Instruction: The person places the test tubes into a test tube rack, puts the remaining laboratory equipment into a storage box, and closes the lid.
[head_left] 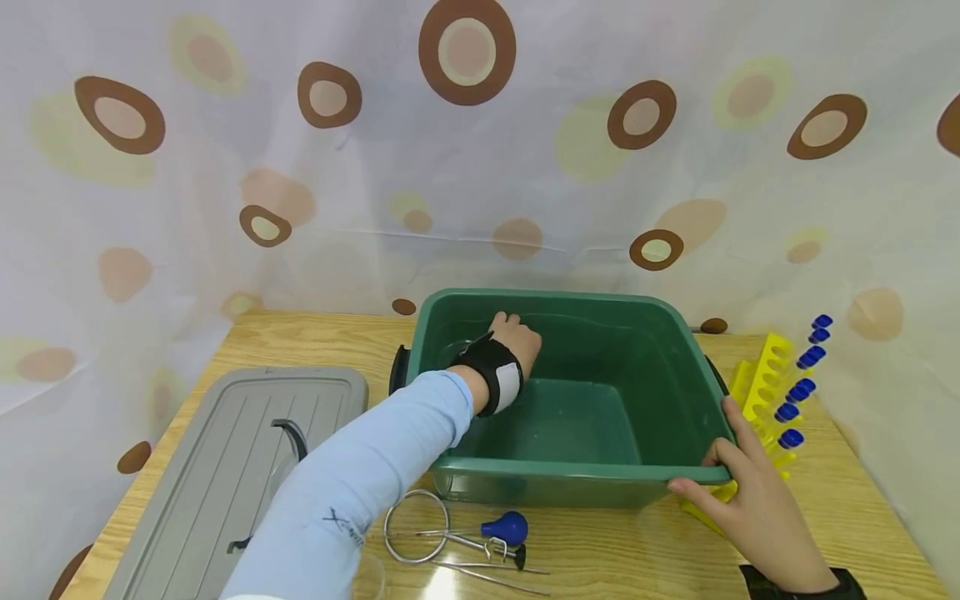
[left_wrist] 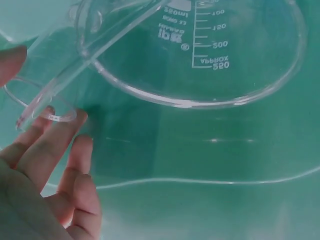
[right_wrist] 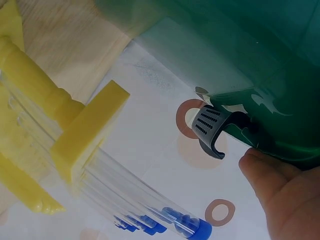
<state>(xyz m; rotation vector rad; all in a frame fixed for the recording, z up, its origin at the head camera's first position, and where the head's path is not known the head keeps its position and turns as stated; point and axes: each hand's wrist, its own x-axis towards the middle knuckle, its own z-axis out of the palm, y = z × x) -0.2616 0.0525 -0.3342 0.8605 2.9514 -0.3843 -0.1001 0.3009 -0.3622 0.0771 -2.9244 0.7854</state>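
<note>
My left hand [head_left: 517, 340] reaches into a green plastic bin [head_left: 555, 473], by its left inner wall. In the left wrist view the thumb and fingers are spread about the rim of a small clear vessel [left_wrist: 64, 118]; a firm hold is not visible. A clear glass rod [left_wrist: 120, 36] slants across that rim. Beside it is a glass beaker [left_wrist: 210, 103] marked 250 ml. My right hand [head_left: 761, 496] grips the bin's front right corner, thumb at the front and fingers over the right rim.
A yellow rack [head_left: 768, 379] holding several blue-capped tubes [head_left: 791, 438] stands right of the bin. A grey lid [head_left: 225, 467] lies at left. In front are a metal ring [head_left: 386, 533], a clamp [head_left: 519, 557] and a blue rubber bulb [head_left: 507, 528]. A patterned curtain [head_left: 555, 208] hangs behind.
</note>
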